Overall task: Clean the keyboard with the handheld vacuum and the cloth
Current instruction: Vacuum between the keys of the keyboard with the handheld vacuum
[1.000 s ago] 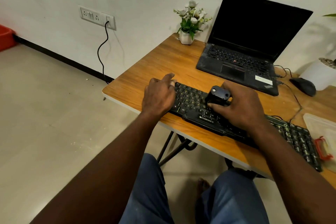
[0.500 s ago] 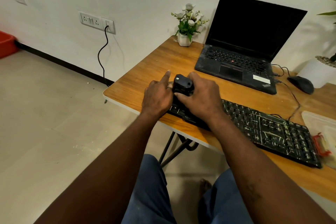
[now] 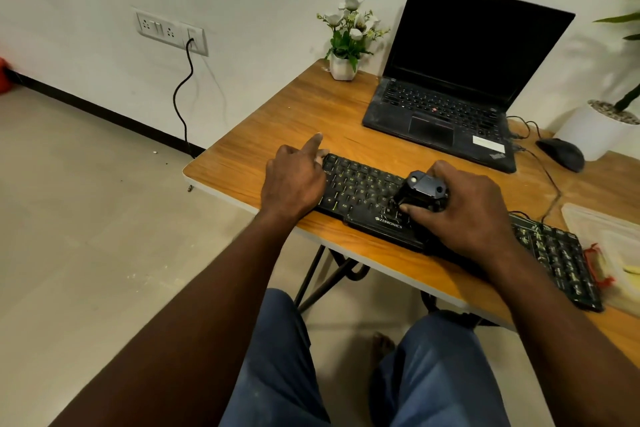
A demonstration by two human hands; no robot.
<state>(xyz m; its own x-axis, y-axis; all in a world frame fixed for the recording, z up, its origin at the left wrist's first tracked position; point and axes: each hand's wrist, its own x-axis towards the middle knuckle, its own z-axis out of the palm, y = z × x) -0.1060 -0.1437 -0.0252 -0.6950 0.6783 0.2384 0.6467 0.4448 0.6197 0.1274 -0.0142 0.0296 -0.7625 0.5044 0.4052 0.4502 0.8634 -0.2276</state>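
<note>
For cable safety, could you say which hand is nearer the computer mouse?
Right. The right hand grips the handheld vacuum on the keyboard, left of the computer mouse; the left hand rests farther left.

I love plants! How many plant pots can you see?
2. A small flower pot stands left of the laptop; a bigger white pot sits far right, behind the mouse. Others may be out of view.

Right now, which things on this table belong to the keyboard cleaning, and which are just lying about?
In the job: keyboard; handheld vacuum, gripped by the right hand; left hand resting on the keyboard's end.
Lying about: laptop, mouse, flower pot, white planter.
</note>
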